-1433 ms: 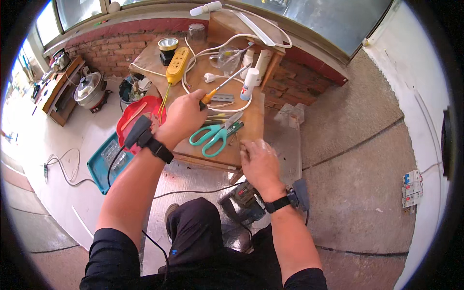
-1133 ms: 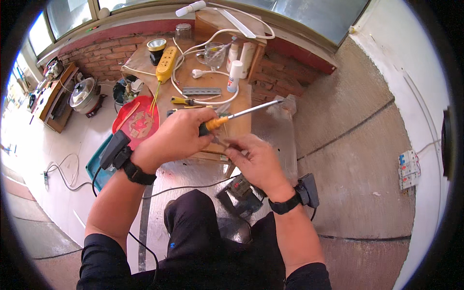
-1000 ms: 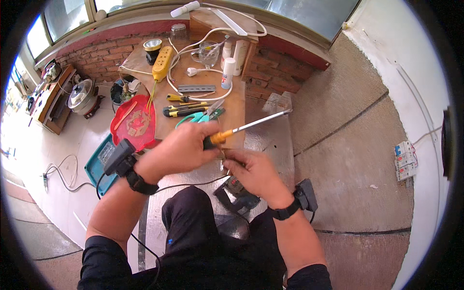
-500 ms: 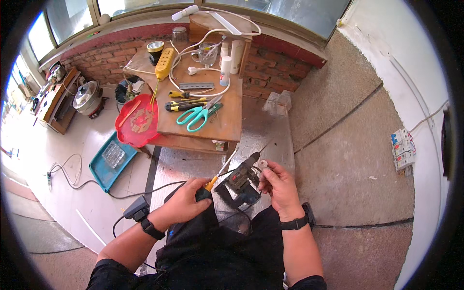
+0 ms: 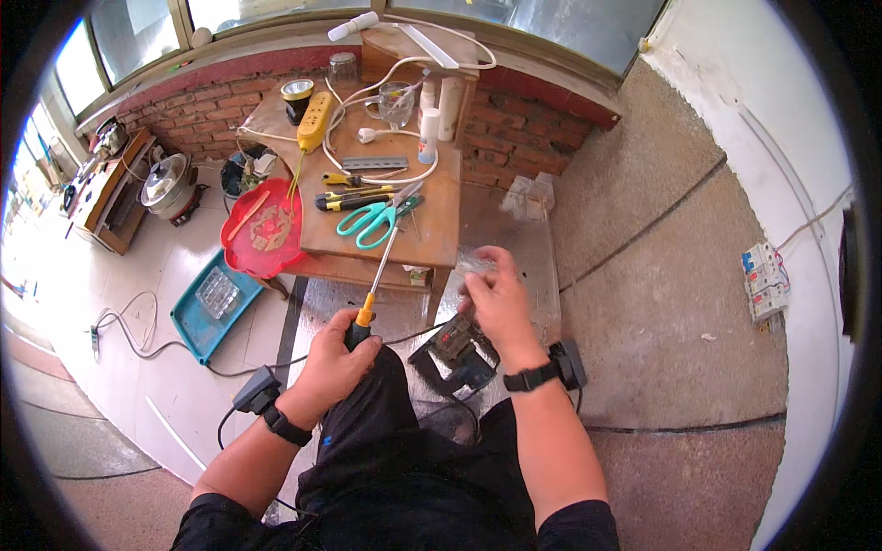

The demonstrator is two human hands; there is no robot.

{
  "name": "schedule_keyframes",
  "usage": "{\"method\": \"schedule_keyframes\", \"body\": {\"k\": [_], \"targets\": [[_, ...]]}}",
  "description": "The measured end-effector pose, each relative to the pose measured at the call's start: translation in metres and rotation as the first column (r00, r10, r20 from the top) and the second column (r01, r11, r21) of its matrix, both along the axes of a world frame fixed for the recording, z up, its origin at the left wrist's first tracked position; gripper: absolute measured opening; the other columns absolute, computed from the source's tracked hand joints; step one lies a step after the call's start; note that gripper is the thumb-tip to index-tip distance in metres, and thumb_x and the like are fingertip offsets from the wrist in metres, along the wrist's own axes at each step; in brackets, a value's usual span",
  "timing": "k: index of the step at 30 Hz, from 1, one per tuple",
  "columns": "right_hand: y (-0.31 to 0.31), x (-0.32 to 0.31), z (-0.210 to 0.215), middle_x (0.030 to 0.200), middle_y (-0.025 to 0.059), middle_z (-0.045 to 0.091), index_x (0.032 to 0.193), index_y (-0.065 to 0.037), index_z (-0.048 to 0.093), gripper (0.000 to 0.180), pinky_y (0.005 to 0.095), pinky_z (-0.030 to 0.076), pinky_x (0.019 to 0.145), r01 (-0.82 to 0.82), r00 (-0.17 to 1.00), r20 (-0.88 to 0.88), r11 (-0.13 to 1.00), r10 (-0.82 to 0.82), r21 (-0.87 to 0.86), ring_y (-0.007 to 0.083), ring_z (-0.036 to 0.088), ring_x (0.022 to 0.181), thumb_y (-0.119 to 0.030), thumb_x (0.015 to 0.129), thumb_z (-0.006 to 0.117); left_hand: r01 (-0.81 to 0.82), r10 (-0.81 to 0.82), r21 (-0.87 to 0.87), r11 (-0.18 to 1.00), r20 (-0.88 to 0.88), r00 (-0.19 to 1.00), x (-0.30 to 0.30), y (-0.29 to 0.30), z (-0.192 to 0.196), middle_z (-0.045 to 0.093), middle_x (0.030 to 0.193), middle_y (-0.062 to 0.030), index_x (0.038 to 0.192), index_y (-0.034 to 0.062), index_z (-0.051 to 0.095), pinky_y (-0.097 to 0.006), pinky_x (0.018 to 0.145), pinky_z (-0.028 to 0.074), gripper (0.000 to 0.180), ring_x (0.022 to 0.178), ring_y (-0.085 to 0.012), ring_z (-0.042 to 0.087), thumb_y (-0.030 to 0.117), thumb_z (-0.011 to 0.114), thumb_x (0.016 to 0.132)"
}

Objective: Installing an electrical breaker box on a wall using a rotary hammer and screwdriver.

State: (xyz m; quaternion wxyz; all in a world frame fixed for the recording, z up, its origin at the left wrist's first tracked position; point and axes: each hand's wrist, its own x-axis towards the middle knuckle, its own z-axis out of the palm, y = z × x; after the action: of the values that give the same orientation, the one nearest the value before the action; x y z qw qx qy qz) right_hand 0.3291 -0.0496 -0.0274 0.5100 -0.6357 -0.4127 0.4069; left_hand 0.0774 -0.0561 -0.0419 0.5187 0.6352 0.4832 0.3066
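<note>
Far left floor: a teal rectangular plastic tray (image 5: 213,310) lies at about 9 o'clock from the centre; a round red plastic dish (image 5: 266,230) overlaps the table's left edge just above it; a steel pot with a lid (image 5: 167,186) stands further off at 10 o'clock
Left hand: the left hand (image 5: 333,363) is closed in a fist around the dark handle of a long screwdriver with an orange collar and a steel shaft (image 5: 381,262); the shaft runs up toward 12 o'clock and its tip reaches the front of the table top, by the scissors
Wrist: a black watch (image 5: 283,426) sits on the left wrist; a black plug block on a cable (image 5: 256,391) lies on the floor just beside it
Table: a small brown wooden table (image 5: 436,225) stands at 12 o'clock; on it lie teal-handled scissors (image 5: 368,220), yellow-and-black handled tools (image 5: 354,197), a yellow power strip (image 5: 313,121), a white coiled cable (image 5: 404,165) and white bottles (image 5: 430,129)
Lap: a black electrical device with its inside exposed (image 5: 457,354) rests between the knees, at 6 o'clock from the table
Right hand: the right hand (image 5: 491,298) hovers just above the device, fingers curled and pinched on something small; what it is cannot be told
Far right: a white breaker box (image 5: 764,280) hangs on the wall at 3 o'clock
</note>
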Motion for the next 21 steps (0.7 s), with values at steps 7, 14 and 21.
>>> {"method": "schedule_keyframes", "body": {"k": [7, 14, 21], "targets": [[0.066, -0.016, -0.033, 0.101, 0.0134, 0.066, 0.097, -0.013, 0.071, 0.015, 0.0442, 0.051, 0.079, -0.027, 0.709, 0.689, 0.971, -0.148, 0.236, 0.0345, 0.063, 0.092, -0.020, 0.088, 0.062, -0.105, 0.104, -0.112, 0.988, -0.010, 0.994, -0.014, 0.002, 0.003, 0.057, 0.074, -0.0009, 0.117, -0.0007, 0.054, -0.024, 0.056, 0.044, 0.035, 0.062, -0.0085, 0.055, 0.012, 0.065, 0.086], [0.099, -0.032, -0.036, 0.101, 0.0119, 0.065, 0.095, -0.013, 0.071, 0.015, 0.0443, 0.052, 0.077, -0.038, 0.500, 0.858, 0.986, -0.122, 0.163, 0.0332, 0.063, 0.094, -0.024, 0.085, 0.066, -0.156, 0.162, -0.223, 0.962, 0.009, 0.987, -0.032, 0.013, -0.006, 0.055, 0.076, 0.0003, 0.118, -0.0006, 0.052, -0.024, 0.057, 0.044, 0.034, 0.064, -0.0077, 0.054, 0.013, 0.064, 0.088], [0.105, -0.028, -0.031, 0.093, 0.0104, 0.064, 0.089, -0.011, 0.070, 0.015, 0.0442, 0.052, 0.073, 0.074, 0.491, 0.863, 0.993, -0.121, 0.096, 0.0323, 0.063, 0.087, -0.023, 0.079, 0.068, -0.186, 0.197, -0.215, 0.959, 0.033, 0.980, -0.029, 0.023, -0.015, 0.055, 0.075, -0.0007, 0.114, -0.0003, 0.055, -0.025, 0.058, 0.047, 0.032, 0.063, -0.0086, 0.057, 0.012, 0.066, 0.087]]}}
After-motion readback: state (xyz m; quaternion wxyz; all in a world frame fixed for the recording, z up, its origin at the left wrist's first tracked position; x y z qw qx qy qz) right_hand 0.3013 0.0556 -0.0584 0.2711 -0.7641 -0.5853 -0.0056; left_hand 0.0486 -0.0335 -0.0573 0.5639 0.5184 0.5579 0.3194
